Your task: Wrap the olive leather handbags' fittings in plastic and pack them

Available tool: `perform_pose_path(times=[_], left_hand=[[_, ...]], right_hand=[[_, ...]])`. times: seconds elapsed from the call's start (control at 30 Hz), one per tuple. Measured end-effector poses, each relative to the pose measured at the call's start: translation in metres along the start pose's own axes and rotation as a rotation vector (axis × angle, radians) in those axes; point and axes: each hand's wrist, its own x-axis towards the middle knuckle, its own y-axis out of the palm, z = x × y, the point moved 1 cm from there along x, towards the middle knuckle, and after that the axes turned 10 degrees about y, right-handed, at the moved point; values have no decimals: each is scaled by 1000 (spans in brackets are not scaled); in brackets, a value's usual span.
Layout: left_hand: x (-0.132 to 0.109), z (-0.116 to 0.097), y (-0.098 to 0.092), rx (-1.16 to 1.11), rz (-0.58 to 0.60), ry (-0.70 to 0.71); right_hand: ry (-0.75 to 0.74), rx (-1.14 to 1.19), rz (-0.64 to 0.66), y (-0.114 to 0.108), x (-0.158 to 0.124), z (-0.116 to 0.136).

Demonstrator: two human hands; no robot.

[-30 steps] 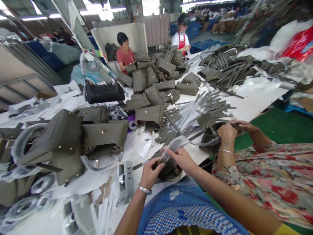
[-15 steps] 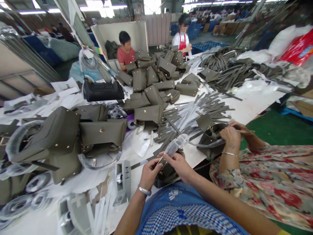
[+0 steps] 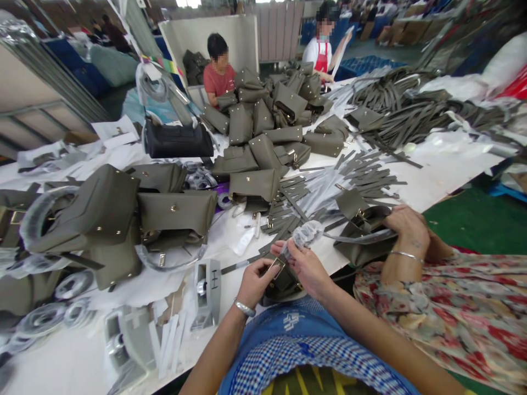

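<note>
My left hand [image 3: 256, 282] pinches a gold-coloured metal buckle [image 3: 280, 264] on an olive-grey handbag [image 3: 284, 286] held against my front. Much of this bag is hidden behind my hands and apron. My right hand [image 3: 307, 270] is just right of the buckle, its thumb against a bag handle wrapped in clear plastic [image 3: 308, 233]; some of its fingers stretch out to the left. A long strip [image 3: 242, 267] lies across the table to the left of the bag.
Olive bags [image 3: 177, 211] lie at left, with more heaped at the back. Strap strips [image 3: 349, 175] spread over the white table [image 3: 444, 178]. Two grey tape dispensers [image 3: 208, 293] stand near my left arm. A co-worker's hands [image 3: 407, 227] work on another bag at right; two people are beyond.
My right hand has shifted a little right and its fingers have opened out, so the buckle shows more. The plastic-wrapped handle has tilted rightward. The view has moved slightly.
</note>
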Motion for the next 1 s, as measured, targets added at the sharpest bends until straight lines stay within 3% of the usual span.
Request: perform_pose_path(times=[0.23, 0.6, 0.9, 1.0], left_hand=[[5, -4, 7, 19, -20, -4], [5, -9, 14, -11, -12, 58], [5, -5, 14, 43, -78, 52], [6, -10, 13, 140, -108, 121]], right_hand=[[-13, -79, 1, 1, -6, -2], [-67, -488, 45, -17, -12, -7], [-98, -445, 150, -25, -9, -31], [-81, -446, 97, -25, -8, -32]])
